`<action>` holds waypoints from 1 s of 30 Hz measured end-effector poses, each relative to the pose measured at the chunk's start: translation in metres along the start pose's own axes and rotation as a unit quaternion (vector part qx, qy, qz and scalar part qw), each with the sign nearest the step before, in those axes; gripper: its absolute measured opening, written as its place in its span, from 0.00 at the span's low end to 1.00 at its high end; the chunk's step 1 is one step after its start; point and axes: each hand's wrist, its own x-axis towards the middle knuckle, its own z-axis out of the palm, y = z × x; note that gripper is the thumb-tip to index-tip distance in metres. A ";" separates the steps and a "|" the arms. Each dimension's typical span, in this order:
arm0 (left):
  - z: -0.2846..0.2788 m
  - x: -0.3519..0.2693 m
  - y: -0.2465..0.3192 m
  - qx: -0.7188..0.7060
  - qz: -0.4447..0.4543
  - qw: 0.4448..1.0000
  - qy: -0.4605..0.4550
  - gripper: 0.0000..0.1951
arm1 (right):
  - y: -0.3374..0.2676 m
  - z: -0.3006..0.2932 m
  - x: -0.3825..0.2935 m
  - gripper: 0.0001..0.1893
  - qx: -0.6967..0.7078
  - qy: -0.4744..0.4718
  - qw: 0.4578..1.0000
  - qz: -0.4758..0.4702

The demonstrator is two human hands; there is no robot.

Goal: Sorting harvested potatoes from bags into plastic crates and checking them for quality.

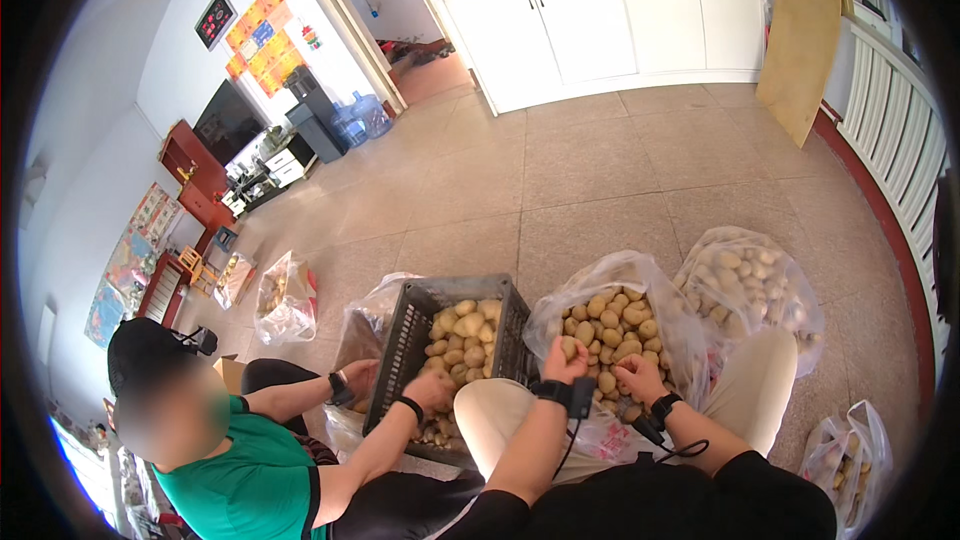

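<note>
A potato (570,349) rests in my left hand (562,364), gripped between thumb and fingers. My right hand (640,379) hangs low over the potatoes (609,324) in an open clear plastic bag (541,330) between my knees. Its fingers are bent together, and whether they hold anything is hidden. Left of my knee stands a black plastic crate (457,283) with more potatoes (466,326) heaped in it. Both my wrists wear dark straps with devices and cables.
A co-worker in a green shirt (255,442) reaches one hand (429,388) into the crate. Another potato-filled plastic bag (739,277) sits beyond my right knee, and a smaller one (844,469) at far right. White cabinets (585,22) line the far wall.
</note>
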 end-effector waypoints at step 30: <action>0.009 -0.075 -0.067 0.268 0.051 0.959 0.074 0.04 | 0.079 -0.002 -0.008 0.25 -0.407 -0.139 0.902 0.024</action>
